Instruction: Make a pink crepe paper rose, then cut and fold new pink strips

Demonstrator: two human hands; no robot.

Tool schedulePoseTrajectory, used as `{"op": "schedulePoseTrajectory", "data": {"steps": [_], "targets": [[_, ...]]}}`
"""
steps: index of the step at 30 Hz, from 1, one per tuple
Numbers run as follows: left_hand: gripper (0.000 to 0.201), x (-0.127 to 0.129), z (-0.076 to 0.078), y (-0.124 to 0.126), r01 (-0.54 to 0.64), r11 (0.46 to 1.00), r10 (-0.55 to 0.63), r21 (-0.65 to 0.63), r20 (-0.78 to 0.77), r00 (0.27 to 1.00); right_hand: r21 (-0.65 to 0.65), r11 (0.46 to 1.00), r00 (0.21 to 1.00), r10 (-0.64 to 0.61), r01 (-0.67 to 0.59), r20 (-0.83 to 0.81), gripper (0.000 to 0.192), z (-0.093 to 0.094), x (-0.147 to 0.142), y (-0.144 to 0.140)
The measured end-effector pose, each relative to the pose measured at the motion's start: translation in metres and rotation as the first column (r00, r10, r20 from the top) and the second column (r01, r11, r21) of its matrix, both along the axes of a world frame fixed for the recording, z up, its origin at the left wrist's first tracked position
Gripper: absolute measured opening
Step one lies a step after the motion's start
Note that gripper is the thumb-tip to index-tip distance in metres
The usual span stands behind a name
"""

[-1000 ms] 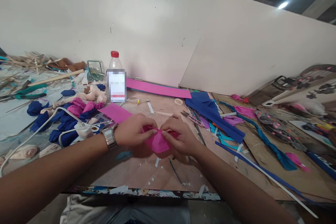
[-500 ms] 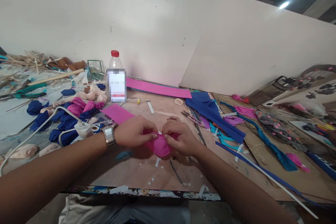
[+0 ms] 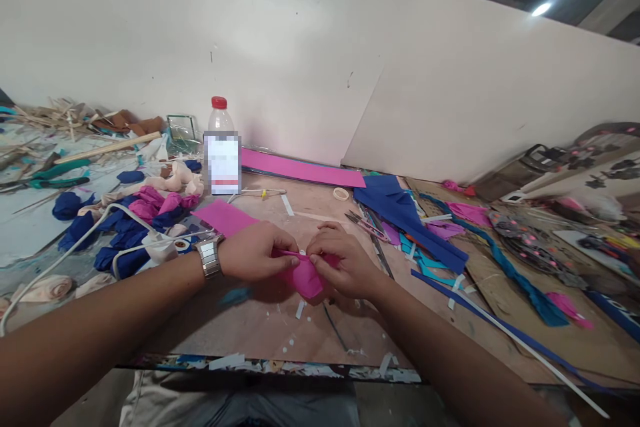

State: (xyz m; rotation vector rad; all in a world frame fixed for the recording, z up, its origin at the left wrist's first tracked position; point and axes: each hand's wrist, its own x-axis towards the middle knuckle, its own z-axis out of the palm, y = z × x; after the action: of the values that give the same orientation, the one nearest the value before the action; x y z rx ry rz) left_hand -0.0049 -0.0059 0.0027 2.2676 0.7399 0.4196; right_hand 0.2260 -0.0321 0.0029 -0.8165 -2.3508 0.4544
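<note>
Both my hands meet over the middle of the wooden table [image 3: 260,327]. My left hand [image 3: 255,250], with a metal watch at the wrist, pinches the left edge of a small pink paper piece [image 3: 306,278]. My right hand [image 3: 340,260] pinches the same pink paper piece from the right, fingertips touching those of the left. The paper bulges downward between the hands, just above the tabletop. A flat pink paper sheet [image 3: 223,215] lies just behind my left hand.
A red-capped plastic bottle [image 3: 221,147] stands at the back. Rolled pink, blue and cream paper pieces [image 3: 140,210] and a white cable [image 3: 85,233] lie at left. Scissors [image 3: 363,221], blue sheets [image 3: 400,210], a tape ring [image 3: 341,193] and long strips lie at right. Scraps litter the front edge.
The hands have drawn closer together and the pink paper piece has been folded narrower, its flat lower part gathered into a rounder bulge. Arms stay in place.
</note>
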Motion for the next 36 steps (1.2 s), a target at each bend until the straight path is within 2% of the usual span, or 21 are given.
{"op": "schedulePoseTrajectory", "data": {"steps": [8, 11, 16, 27, 31, 36], "targets": [[0.029, 0.002, 0.001, 0.001, -0.035, 0.999, 0.035, -0.026, -0.012, 0.999, -0.006, 1.0, 0.999, -0.013, 0.013, -0.037, 0.011, -0.004, 0.0, 0.001], [0.029, 0.002, 0.0, 0.0, -0.032, 0.997, 0.033, -0.069, 0.004, 0.999, 0.041, 0.999, 0.998, -0.024, 0.026, -0.053, 0.007, -0.008, 0.0, 0.002], [0.023, 0.002, 0.002, 0.002, -0.024, 0.998, 0.024, -0.064, -0.006, 1.0, 0.146, 0.989, 0.996, -0.023, 0.035, -0.084, 0.007, -0.009, 0.0, 0.002], [0.017, 0.001, 0.01, 0.003, 0.036, 0.98, -0.04, -0.197, -0.018, 0.999, 0.305, 0.952, 1.0, -0.003, 0.002, 0.003, 0.007, -0.003, 0.0, -0.002], [0.036, 0.002, 0.009, 0.002, 0.026, 0.983, -0.027, -0.182, 0.0, 1.0, 0.324, 0.946, 1.0, -0.006, -0.003, 0.027, 0.01, -0.004, 0.0, -0.002], [0.032, 0.003, 0.005, 0.003, -0.008, 0.99, 0.005, -0.138, -0.021, 1.0, 0.332, 0.943, 0.999, -0.037, 0.027, 0.025, 0.005, -0.003, 0.0, -0.002]]}}
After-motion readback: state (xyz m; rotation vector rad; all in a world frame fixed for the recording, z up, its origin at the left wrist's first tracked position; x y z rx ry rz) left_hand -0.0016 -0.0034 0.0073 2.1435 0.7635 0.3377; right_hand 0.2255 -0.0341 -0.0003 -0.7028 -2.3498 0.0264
